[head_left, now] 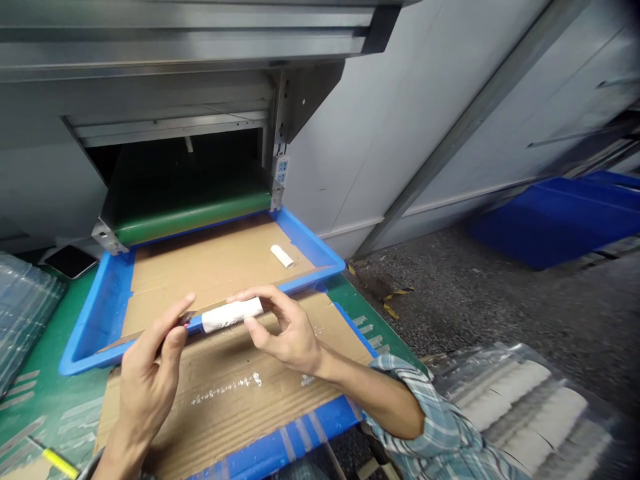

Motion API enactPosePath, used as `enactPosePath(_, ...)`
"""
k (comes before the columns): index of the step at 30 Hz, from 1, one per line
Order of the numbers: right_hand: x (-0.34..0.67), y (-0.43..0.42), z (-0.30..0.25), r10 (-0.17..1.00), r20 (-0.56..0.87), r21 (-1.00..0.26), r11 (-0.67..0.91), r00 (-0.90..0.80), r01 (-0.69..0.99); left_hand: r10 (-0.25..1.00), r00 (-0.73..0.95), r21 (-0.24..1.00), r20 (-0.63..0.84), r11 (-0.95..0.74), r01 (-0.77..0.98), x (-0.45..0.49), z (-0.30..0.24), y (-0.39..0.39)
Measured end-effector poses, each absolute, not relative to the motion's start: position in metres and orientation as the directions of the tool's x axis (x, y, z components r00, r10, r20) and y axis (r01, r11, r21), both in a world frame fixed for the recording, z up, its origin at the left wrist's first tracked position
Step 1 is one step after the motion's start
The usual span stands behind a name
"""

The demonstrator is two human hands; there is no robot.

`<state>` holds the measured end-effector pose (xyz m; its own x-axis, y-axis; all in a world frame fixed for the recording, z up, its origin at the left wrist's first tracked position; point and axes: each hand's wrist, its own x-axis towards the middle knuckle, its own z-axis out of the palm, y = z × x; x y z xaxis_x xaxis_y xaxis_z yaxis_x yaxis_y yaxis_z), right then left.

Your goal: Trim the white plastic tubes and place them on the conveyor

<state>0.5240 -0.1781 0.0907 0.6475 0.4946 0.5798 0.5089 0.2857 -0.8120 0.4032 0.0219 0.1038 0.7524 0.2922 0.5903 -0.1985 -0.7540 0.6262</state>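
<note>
- Head view: a green table (47, 340) carries a blue tray (83, 320), lined with brown cardboard; a green conveyor belt (195, 217) ends in a roller above the tray's far side.
- Grey walls (370, 113) stand behind; a socket strip (282, 172) sits beside the belt's right end. On the left lie a phone (71, 261) and clear plastic wrapping (25, 313), and a yellow tool (60, 463) lies at the lower left.
- To the right of the table is dark speckled floor (425, 267) with a large blue object (545, 220) farther off; near the right sleeve are white rolls in clear plastic (525, 400).
- The tray's raised rim runs just beyond the hands, and nearer the person a cardboard sheet (230, 420) with white marks spreads below them, its near side meeting a blue taped edge (300, 437).
- Inside the tray, toward its right side, a short white roll (283, 256) lies apart from the hands.
- A white tube (233, 315) is held above the cardboard — slightly tilted, its right end higher.
- The right hand (287, 333) grips it, thumb below and fingers above, forearm reaching in from the lower right.
- The left hand (155, 363) points its bent fingers at the tube's left end, beside a small dark thing (187, 318); its grip cannot be told.
</note>
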Motion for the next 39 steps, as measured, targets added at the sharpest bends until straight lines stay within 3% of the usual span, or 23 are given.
enactPosePath(4,0.524,-0.178,0.088,0.47,0.631,-0.763,0.233,0.617,0.603,0.136,0.729,0.443,0.671,-0.862,-0.247,0.403,0.108,0.015)
enactPosePath(11,0.523,-0.179,0.087,0.509,0.669,-0.696,0.172,0.542,0.697,-0.052,0.737,0.031,0.674,-0.995,-0.099,0.4,0.106,0.007)
enactPosePath(13,0.523,-0.179,0.086,0.52,0.681,-0.669,0.153,0.516,0.728,-0.081,0.74,-0.034,0.668,-0.996,-0.078,0.399,0.104,0.006)
enactPosePath(28,0.523,-0.178,0.083,0.543,0.717,-0.6,0.162,0.438,0.783,-0.051,0.808,0.101,0.587,-0.986,-0.135,0.4,0.102,0.006)
enactPosePath(39,0.521,-0.179,0.086,0.526,0.734,-0.58,0.156,0.43,0.799,-0.123,0.794,-0.102,0.596,-0.992,-0.078,0.399,0.107,0.002)
